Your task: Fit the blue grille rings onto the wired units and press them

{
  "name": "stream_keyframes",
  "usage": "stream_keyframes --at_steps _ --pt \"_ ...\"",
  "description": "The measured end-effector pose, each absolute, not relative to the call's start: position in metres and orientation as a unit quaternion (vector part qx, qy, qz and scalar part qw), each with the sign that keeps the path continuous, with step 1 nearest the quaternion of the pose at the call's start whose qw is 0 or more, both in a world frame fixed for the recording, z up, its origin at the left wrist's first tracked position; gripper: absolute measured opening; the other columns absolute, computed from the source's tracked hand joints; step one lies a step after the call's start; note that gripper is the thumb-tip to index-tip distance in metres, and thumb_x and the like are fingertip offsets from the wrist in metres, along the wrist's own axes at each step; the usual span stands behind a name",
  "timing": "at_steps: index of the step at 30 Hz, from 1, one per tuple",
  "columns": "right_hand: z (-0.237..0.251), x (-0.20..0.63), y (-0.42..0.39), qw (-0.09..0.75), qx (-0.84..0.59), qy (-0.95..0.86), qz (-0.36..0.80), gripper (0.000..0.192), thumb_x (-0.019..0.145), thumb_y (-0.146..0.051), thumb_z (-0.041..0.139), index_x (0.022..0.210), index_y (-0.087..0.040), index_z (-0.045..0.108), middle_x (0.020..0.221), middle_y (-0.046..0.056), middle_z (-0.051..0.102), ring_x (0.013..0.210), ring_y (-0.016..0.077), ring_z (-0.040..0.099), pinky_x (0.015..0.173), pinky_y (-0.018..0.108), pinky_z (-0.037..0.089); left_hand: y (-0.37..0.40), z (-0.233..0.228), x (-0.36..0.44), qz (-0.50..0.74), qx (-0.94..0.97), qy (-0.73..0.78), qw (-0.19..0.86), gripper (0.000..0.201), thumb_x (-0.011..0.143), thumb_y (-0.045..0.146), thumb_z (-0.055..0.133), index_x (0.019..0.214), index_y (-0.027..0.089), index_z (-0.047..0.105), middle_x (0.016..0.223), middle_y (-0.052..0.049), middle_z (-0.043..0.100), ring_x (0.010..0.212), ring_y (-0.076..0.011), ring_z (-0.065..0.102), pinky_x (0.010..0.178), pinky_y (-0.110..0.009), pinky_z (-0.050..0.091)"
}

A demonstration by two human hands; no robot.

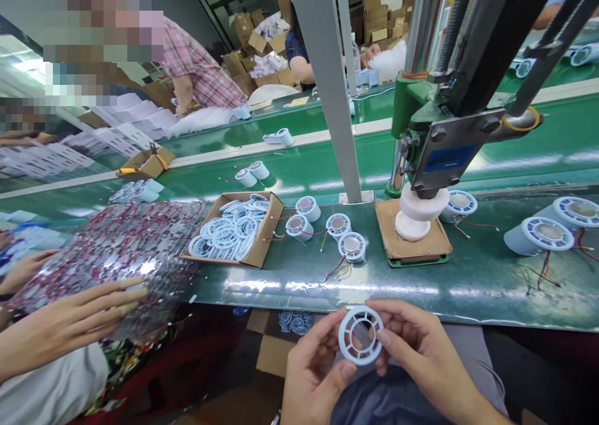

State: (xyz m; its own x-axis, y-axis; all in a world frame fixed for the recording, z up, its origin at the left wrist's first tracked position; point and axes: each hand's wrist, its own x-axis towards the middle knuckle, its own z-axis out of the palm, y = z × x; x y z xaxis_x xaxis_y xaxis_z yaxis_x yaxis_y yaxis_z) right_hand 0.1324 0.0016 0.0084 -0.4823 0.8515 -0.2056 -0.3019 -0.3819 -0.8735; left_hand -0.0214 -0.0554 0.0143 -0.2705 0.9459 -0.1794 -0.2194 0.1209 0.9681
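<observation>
Two bare hands hold a pale blue spoked ring (360, 335) low in the near centre, below the edge of the green worktop (468, 281); the left hand (311, 375) pinches its lower left rim between thumb and fingers, grip closed on it; the right hand (421, 350) closes fingertips on its right rim. Beyond, on the worktop, a cardboard box (262, 238) of similar rings sits left of centre; a hand press (440, 144) stands to the right. At far left, another person's hand (70, 325) rests on a bag of wired parts (116, 250).
</observation>
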Motion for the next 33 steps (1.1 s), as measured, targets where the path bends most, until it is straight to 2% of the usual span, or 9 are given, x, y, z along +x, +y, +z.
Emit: stream_keyframes --at_steps 9,13,16,20,27,33 --pt "0.003 0.134 -0.004 0.403 -0.347 -0.422 0.734 0.031 0.082 -0.036 0.076 0.107 -0.018 0.072 0.082 0.005 0.072 0.065 0.0095 0.065 0.061 0.019 0.055 -0.062 0.008 -0.028 0.568 0.358 0.555 0.491 0.043 0.068 0.047 0.086 0.103 0.024 0.077 0.098 -0.009 0.080 0.090 -0.0284 0.076 0.082 -0.035 0.060" --pt "0.001 0.132 -0.003 0.374 -0.338 -0.397 0.767 0.035 0.079 -0.038 0.078 0.106 -0.016 0.073 0.073 0.001 0.066 0.056 0.0065 0.061 0.053 0.016 0.054 -0.058 0.013 -0.028 0.546 0.370 0.565 0.496 0.049 0.072 0.054 0.081 0.107 0.020 0.074 0.100 -0.010 0.079 0.086 -0.0259 0.074 0.078 -0.033 0.059" --pt "-0.002 0.130 0.001 0.331 -0.303 -0.344 0.825 0.041 0.074 -0.041 0.082 0.102 -0.013 0.071 0.065 -0.002 0.061 0.045 0.0055 0.057 0.043 0.016 0.051 -0.050 0.021 -0.027 0.511 0.400 0.566 0.508 0.043 0.077 0.049 0.078 0.106 0.018 0.073 0.092 -0.010 0.079 0.080 -0.0230 0.073 0.072 -0.029 0.059" --pt "-0.001 0.128 0.005 0.303 -0.281 -0.234 0.880 0.042 0.067 -0.038 0.088 0.095 -0.013 0.070 0.064 -0.002 0.063 0.040 0.0060 0.057 0.036 0.015 0.050 -0.042 0.027 -0.024 0.518 0.428 0.527 0.520 0.038 0.081 0.048 0.075 0.105 0.019 0.075 0.081 -0.007 0.078 0.070 -0.0188 0.072 0.064 -0.024 0.057" --pt "0.002 0.127 0.005 0.293 -0.265 -0.174 0.902 0.040 0.067 -0.031 0.088 0.096 -0.012 0.070 0.068 -0.001 0.067 0.040 0.0063 0.059 0.036 0.014 0.052 -0.049 0.017 -0.026 0.541 0.400 0.539 0.507 0.043 0.088 0.048 0.068 0.119 0.018 0.075 0.084 -0.010 0.079 0.068 -0.0183 0.071 0.064 -0.025 0.058" --pt "0.000 0.127 0.004 0.293 -0.260 -0.191 0.900 0.040 0.069 -0.034 0.086 0.098 -0.012 0.070 0.070 -0.001 0.066 0.041 0.0052 0.058 0.037 0.015 0.051 -0.050 0.019 -0.027 0.547 0.394 0.536 0.508 0.041 0.089 0.048 0.067 0.118 0.020 0.076 0.086 -0.009 0.079 0.071 -0.0192 0.072 0.065 -0.025 0.058"
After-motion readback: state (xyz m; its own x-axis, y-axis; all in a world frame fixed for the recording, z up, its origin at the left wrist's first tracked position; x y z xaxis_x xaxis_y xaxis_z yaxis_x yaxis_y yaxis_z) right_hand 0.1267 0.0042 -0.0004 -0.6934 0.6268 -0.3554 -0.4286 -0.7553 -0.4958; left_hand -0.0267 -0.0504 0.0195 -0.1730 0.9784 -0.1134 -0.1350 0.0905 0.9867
